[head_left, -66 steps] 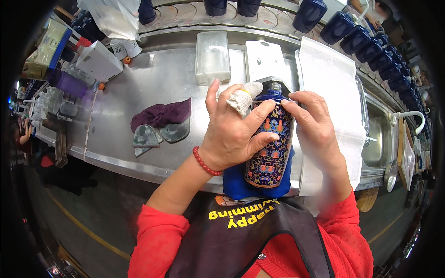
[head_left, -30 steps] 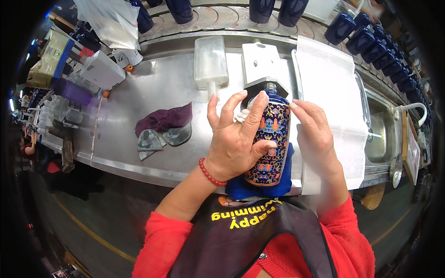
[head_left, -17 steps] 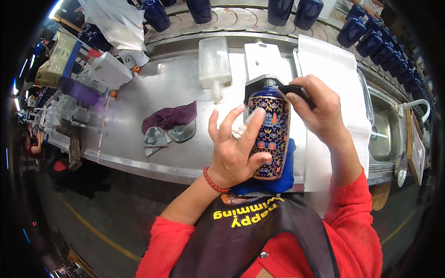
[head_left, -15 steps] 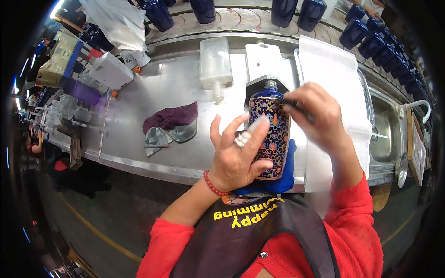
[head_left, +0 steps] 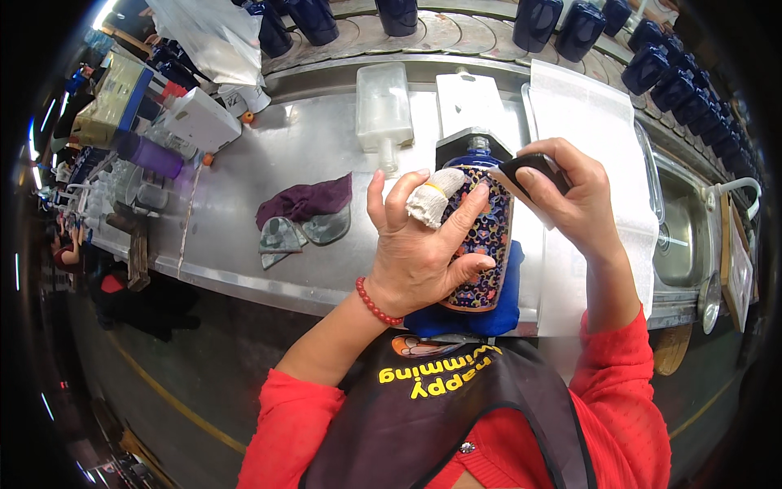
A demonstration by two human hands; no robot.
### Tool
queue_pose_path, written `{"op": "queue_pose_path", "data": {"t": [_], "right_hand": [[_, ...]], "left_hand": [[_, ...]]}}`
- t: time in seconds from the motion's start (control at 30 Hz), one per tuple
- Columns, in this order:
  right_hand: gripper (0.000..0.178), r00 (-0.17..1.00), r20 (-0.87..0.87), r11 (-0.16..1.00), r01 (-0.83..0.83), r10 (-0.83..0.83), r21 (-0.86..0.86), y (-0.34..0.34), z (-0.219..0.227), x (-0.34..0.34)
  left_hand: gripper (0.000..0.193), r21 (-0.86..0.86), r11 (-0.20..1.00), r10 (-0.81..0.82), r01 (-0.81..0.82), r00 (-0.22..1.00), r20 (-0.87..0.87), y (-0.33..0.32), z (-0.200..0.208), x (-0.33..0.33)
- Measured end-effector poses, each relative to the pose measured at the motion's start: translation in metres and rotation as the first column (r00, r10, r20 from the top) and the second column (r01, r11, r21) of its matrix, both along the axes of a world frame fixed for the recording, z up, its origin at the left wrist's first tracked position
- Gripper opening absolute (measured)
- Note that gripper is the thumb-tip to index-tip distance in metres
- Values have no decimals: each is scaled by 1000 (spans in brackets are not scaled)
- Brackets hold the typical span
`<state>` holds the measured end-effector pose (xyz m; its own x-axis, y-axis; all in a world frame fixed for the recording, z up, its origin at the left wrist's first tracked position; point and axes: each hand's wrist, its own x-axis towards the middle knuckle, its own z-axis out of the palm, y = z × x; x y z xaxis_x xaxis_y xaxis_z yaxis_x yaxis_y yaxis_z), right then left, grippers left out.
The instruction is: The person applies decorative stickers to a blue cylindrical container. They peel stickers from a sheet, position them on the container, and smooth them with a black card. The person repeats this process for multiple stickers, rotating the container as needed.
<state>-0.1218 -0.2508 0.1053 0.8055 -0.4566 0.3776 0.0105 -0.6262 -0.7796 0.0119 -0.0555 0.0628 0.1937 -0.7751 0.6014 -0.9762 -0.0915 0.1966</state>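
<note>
A metal worktable (head_left: 228, 228) spans the scene, a flat white sheet (head_left: 599, 269) leaving level room at right. Near the front edge, between two hands, rests a patterned blue bottle (head_left: 494, 228), its long axis running near to far, neck at the far end. The left hand (head_left: 419, 261), the nearer, spreads its fingers, index and thumb resting on the bottle to its right. The right hand (head_left: 582, 200) pinches a black tool (head_left: 513, 169) beside the bottle's right shoulder; contact is unclear. Metal surface separates the left hand from a maroon cloth (head_left: 309, 200). A white knit piece (head_left: 436, 196) shows by the left fingers.
</note>
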Motion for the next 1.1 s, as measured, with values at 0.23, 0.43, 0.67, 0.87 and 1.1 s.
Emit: {"op": "queue_pose_path", "data": {"t": [0.23, 0.43, 0.67, 0.87, 1.1], "right_hand": [[14, 991, -58, 986, -123, 117, -112, 1, 19, 23], [14, 910, -126, 882, -413, 394, -226, 2, 28, 40], [12, 915, 10, 848, -370, 403, -380, 18, 24, 27], [13, 995, 70, 998, 67, -65, -22, 14, 0, -11], [13, 986, 31, 980, 156, -161, 122, 27, -18, -45]], "left_hand": [[66, -55, 998, -20, 17, 998, -56, 6, -6, -1], [67, -58, 998, -37, 28, 988, -148, 32, -22, -20], [82, -74, 997, -44, 30, 981, -189, 49, -36, -37], [93, 33, 996, -82, 86, 988, -127, 25, -23, -2], [85, 64, 991, -115, 114, 993, 15, 7, -5, 15]]}}
